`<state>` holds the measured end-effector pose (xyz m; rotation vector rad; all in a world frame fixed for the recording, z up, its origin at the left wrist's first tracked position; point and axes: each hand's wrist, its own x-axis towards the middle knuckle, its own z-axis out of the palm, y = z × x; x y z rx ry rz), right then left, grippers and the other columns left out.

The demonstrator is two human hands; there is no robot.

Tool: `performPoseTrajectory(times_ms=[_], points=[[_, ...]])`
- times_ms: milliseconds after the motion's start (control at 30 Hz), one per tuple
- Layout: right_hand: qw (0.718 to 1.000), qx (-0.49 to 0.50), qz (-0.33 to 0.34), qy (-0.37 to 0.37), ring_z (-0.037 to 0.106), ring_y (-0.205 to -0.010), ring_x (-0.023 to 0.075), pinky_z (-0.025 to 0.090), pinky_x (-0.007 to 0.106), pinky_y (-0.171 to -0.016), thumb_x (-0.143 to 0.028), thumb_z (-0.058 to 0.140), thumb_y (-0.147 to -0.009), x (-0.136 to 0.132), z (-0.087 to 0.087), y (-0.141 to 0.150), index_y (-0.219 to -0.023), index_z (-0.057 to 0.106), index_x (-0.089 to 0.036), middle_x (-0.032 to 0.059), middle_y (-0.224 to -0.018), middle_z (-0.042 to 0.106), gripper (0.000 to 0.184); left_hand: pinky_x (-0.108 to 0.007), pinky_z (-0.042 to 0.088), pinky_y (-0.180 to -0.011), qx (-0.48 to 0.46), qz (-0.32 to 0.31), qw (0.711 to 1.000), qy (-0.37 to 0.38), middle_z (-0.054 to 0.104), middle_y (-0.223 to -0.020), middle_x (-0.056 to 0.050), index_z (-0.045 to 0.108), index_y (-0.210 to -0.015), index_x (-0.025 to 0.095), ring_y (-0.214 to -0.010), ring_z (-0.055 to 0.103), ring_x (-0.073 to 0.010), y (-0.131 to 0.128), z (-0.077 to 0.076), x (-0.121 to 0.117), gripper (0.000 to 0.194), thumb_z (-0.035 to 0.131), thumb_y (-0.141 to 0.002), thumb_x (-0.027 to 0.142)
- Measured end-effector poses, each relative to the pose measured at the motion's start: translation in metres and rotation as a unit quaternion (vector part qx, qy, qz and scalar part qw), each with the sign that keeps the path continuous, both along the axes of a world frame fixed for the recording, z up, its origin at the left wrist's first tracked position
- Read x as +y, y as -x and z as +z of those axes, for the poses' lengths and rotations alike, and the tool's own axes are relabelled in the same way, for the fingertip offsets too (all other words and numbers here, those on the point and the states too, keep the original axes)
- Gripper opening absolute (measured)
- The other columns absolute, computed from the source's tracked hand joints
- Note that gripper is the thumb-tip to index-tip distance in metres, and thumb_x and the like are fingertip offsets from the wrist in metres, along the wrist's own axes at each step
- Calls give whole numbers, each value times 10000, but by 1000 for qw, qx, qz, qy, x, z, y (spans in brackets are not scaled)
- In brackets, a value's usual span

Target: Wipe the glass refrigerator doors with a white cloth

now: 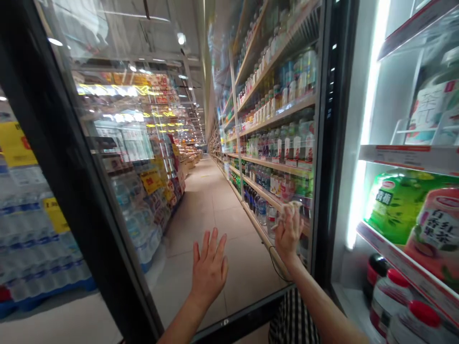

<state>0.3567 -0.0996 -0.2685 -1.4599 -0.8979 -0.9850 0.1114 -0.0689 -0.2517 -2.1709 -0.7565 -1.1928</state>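
A glass door [251, 313] with a black frame stands in front of me. My right hand [289, 236] presses a crumpled whitish cloth [293, 208] to the pane, near its right side. Left of it, my left hand [210, 267] is raised before the glass with its fingers spread and nothing in them. Whether its palm touches the pane, I cannot tell. The right fingers cover part of the cloth.
At right, a lit cooler holds large green drink bottles [398, 205], a pink one [435, 234] and red-capped bottles [390, 291]. Bottled water packs [39, 229] are stacked at left. Shelves of drinks [272, 110] and an aisle floor [204, 191] show in the glass.
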Motion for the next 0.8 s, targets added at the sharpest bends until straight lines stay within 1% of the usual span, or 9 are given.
performPoseTrajectory(times_ms=[100, 167, 233, 333, 433, 533, 600, 667, 800], points=[[983, -147, 72, 78, 231, -1335, 249, 210, 515, -1055, -133, 417, -809, 2, -8, 38, -1302, 378, -286, 69, -1410, 344, 517, -470, 120, -1084, 7, 2, 1000, 0, 400, -1356, -124, 476, -1234, 159, -1345, 160, -237, 0, -1, 1, 424, 464, -813, 207], [973, -189, 85, 100, 246, -1330, 242, 186, 519, -1065, -123, 433, -797, 1, -13, 35, -1275, 409, -309, 47, -1403, 360, 514, -461, 122, -1088, 13, 3, 1000, -3, 406, -1353, -117, 475, -1233, 157, -1344, 167, -231, 2, 0, 2, 423, 461, -814, 203], [984, -146, 57, 80, 276, -1318, 242, 181, 535, -1059, -141, 418, -806, -1, -16, 12, -1288, 396, -290, 68, -1400, 363, 505, -449, 128, -1091, 17, 1, 1000, -8, 413, -1349, -110, 476, -1231, 153, -1343, 173, -224, 4, -1, 2, 422, 458, -812, 196], [999, 30, -13, -3, 295, -1304, 267, 239, 569, -1013, -188, 355, -839, -3, -16, -25, -1354, 293, -207, 148, -1389, 356, 519, -441, 127, -1094, 25, -5, 1000, -7, 410, -1351, -103, 478, -1229, 154, -1342, 176, -221, 6, -7, 1, 423, 458, -808, 188], [993, 108, -25, -38, 272, -1310, 289, 278, 590, -975, -206, 327, -855, -3, -20, -19, -1377, 232, -165, 192, -1387, 338, 533, -432, 113, -1100, 30, -13, 999, -8, 418, -1346, -100, 487, -1219, 160, -1344, 168, -211, 6, -17, -1, 411, 452, -809, 179], [999, -11, 27, 40, 234, -1330, 273, 262, 565, -1006, -168, 371, -837, -2, -31, 18, -1355, 289, -231, 133, -1422, 304, 528, -425, 105, -1104, 36, -18, 999, -14, 431, -1336, -100, 492, -1213, 161, -1344, 165, -201, 6, -23, -1, 407, 450, -809, 174], [986, -115, 65, 98, 234, -1334, 253, 235, 542, -1038, -133, 409, -814, -3, -34, 32, -1319, 347, -292, 72, -1423, 321, 533, -426, 109, -1105, 43, -17, 999, -17, 432, -1335, -96, 484, -1221, 162, -1344, 167, -202, 7, -24, 0, 416, 450, -807, 172], [981, -147, 71, 101, 255, -1328, 241, 205, 543, -1051, -116, 420, -804, -3, -27, 28, -1304, 365, -315, 53, -1408, 351, 540, -424, 116, -1105, 52, -14, 998, -20, 434, -1335, -89, 474, -1230, 164, -1341, 177, -201, 10, -23, 1, 422, 445, -808, 169], [999, 26, 3, -35, 259, -1324, 251, 252, 547, -1020, -148, 371, -836, 2, 4, 11, -1370, 255, -216, 149, -1407, 328, 551, -416, 118, -1104, 72, -22, 997, -23, 439, -1333, -91, 479, -1220, 159, -1335, 203, -201, 14, -25, -1, 415, 440, -807, 163]])
